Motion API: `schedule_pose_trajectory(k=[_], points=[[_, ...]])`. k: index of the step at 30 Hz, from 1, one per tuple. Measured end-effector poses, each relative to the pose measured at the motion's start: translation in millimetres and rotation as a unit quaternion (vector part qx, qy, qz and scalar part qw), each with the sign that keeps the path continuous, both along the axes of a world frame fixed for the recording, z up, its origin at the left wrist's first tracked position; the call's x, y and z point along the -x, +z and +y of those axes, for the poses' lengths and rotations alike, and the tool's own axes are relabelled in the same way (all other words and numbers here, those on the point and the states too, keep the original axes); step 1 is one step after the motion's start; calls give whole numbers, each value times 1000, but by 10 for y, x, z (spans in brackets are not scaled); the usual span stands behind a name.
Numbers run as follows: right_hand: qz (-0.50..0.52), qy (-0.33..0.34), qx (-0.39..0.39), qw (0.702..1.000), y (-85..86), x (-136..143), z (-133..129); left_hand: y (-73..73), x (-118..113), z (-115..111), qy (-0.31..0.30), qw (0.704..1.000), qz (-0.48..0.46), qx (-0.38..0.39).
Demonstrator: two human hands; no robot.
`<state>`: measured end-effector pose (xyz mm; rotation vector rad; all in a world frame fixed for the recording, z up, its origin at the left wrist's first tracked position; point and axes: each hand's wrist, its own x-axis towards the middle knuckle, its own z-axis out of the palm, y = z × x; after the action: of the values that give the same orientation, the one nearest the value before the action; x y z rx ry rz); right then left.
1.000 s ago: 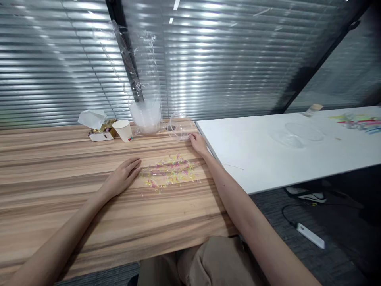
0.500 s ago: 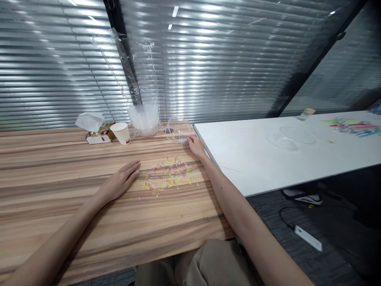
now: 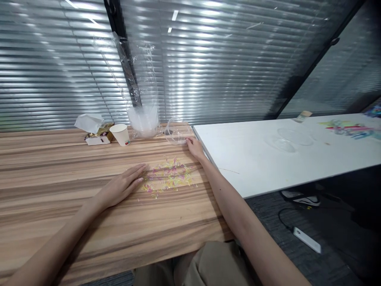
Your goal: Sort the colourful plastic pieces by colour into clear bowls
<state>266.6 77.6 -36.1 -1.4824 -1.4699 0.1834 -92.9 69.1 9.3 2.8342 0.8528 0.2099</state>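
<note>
Pinching a clear plastic container (image 3: 176,142) by its edge with the right hand (image 3: 195,148); resting the left hand (image 3: 125,184) flat, fingers extended, gripping nothing, beside coloured scraps (image 3: 172,182).

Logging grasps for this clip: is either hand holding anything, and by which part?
The right hand appears to hold the clear plastic container by its near right edge. The left hand holds nothing; it lies beside the coloured bits.
</note>
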Motion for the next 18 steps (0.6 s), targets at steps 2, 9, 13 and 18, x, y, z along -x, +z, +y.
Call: schedule_pose_trajectory(k=[2, 9, 13, 18], points=[[-3, -9, 9, 1000, -5, 3, 6, 18, -48, -88, -30, 999, 7, 10], [-14, -20, 30, 999, -9, 18, 27, -5, -119, -217, -107, 993, 24, 34], [-19, -4, 26, 999, 13, 26, 45, -14, -128, -210, -135, 990, 22, 33], [-17, 34, -4, 999, 16, 7, 41, -16, -137, -207, -138, 990, 18, 36]])
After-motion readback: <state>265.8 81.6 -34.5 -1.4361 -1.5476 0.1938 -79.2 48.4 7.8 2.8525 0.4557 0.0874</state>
